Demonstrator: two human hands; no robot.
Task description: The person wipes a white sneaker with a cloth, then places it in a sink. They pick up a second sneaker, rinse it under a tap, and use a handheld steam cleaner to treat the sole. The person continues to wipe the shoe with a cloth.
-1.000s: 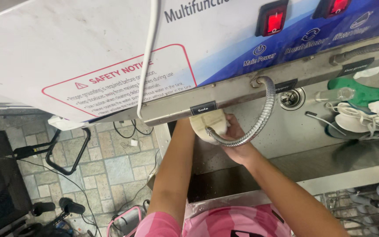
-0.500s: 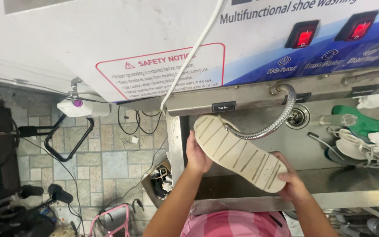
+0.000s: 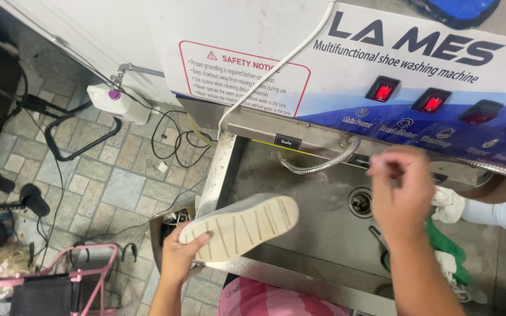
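My left hand (image 3: 181,255) grips a pale shoe (image 3: 240,226) at its left end, sole turned up, over the front left corner of a steel sink (image 3: 317,225). The cream sole has ribbed grooves. My right hand (image 3: 402,190) is raised above the sink's right half, fingers loosely curled, holding nothing, close to the machine's front panel (image 3: 417,111). A flexible metal hose (image 3: 323,165) hangs from the panel into the sink, just left of that hand.
A drain (image 3: 361,202) sits in the sink floor. Green and white items (image 3: 449,246) lie at the sink's right. Red lit switches (image 3: 383,90) are on the panel. Cables (image 3: 171,140), a white box (image 3: 118,102) and a pink frame (image 3: 77,281) sit on the tiled floor at left.
My right hand let go of the shoe and rose toward the panel. My left hand alone now holds the shoe, lower and to the left.
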